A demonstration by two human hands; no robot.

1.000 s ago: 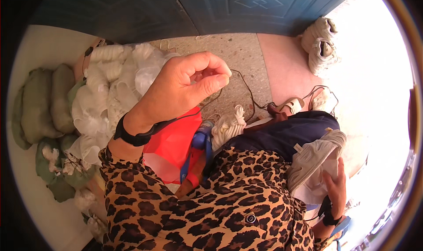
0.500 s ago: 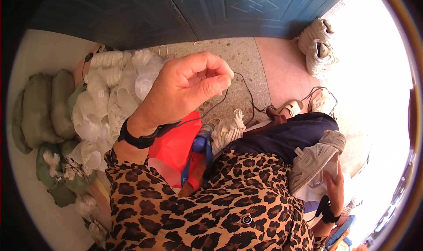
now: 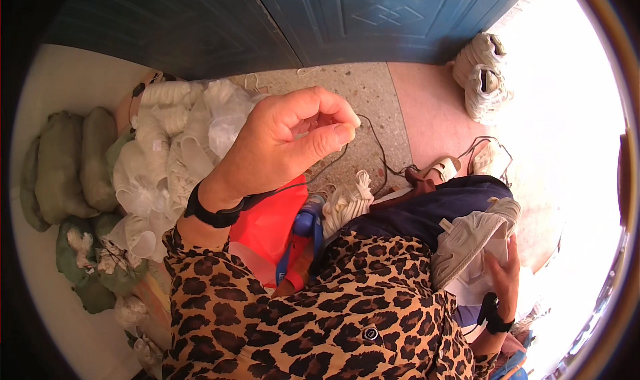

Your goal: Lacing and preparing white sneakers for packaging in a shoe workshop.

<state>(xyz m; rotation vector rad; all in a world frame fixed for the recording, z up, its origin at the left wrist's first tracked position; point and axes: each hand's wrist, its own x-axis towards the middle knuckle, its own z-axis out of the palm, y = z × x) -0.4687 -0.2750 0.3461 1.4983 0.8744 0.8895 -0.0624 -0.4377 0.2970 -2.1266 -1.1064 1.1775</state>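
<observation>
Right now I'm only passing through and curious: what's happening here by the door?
A person in a leopard-print top sits on the floor by a blue door. Their raised left hand pinches a thin dark thread between thumb and fingertips; the thread trails down toward the lap. The right hand steadies a white shoe upper resting on the dark-trousered lap. More white shoe uppers lie near the door, and a heap of white pieces in clear bags sits at the left.
</observation>
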